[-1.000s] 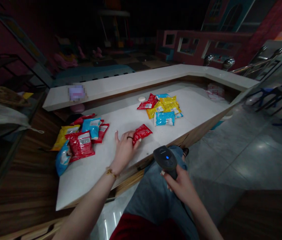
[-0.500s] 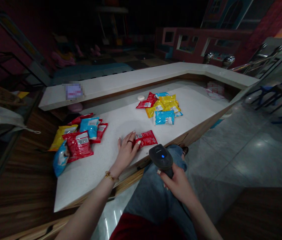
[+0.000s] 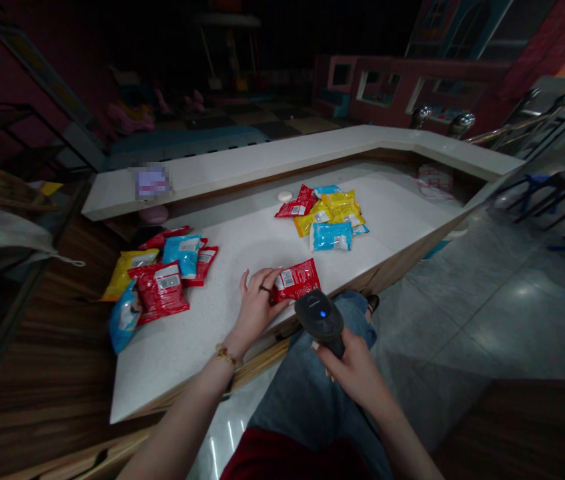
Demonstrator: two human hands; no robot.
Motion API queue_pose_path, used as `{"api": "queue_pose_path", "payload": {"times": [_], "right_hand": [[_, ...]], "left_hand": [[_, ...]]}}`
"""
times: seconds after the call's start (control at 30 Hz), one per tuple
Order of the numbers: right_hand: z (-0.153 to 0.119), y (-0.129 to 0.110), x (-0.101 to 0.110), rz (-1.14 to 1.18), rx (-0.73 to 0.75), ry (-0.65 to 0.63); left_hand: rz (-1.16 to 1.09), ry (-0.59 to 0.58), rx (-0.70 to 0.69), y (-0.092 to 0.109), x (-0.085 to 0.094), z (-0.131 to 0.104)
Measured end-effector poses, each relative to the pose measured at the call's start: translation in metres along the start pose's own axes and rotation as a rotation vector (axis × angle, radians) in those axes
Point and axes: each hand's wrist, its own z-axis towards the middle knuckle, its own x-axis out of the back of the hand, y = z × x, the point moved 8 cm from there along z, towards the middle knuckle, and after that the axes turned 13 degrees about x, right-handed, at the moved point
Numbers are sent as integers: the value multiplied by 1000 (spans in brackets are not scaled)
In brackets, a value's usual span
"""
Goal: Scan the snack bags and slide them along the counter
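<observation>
My left hand [image 3: 258, 301] grips the left end of a red packet [image 3: 298, 279] near the front edge of the white counter, thumb at its near side and fingers on top. A white label shows on the packet. My right hand [image 3: 355, 367] is wrapped round the handle of a black handheld scanner [image 3: 320, 316] with a blue light, just in front of the packet. Left of my left hand lies a pile of red, yellow and blue packets [image 3: 159, 290]. Farther back, a second pile of yellow, red and blue packets [image 3: 335, 215] rests on the counter.
A small white round object [image 3: 285, 197] lies beside the far pile. The raised white ledge [image 3: 262, 157] runs along the counter's back. A pale bag [image 3: 2, 233] is at the far left. Stools [image 3: 562, 190] stand on the floor at right.
My left hand has closed on the red packet's left end, and the packet is slightly raised and tilted. The scanner has shifted a little to the left.
</observation>
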Motion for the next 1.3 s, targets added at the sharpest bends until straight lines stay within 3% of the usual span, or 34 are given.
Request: {"api": "queue_pose_path", "payload": {"times": [0.17,0.53,0.8,0.9,1.03,1.17,1.23,1.3], "right_hand": [[-1,-4,0,20,32,7],[-4,1,0,12,19,23],[-5,5,5,16,-4,33],[-6,10,9,29,-25,48],[-7,16,15,28,-34,69],[-10,18,20,20,-52,82],[-11,20,22,25,-64,89],[-13,23,24,40,-72,98]], "left_hand": [[13,53,-36,6,6,-1],[6,39,-34,6,5,0],[-222,3,77,-3,8,11],[-267,41,99,5,12,41],[-340,137,66,34,7,112],[-381,108,120,58,-25,183],[-381,20,162,63,-45,199],[-355,-46,171,63,-59,196]]}}
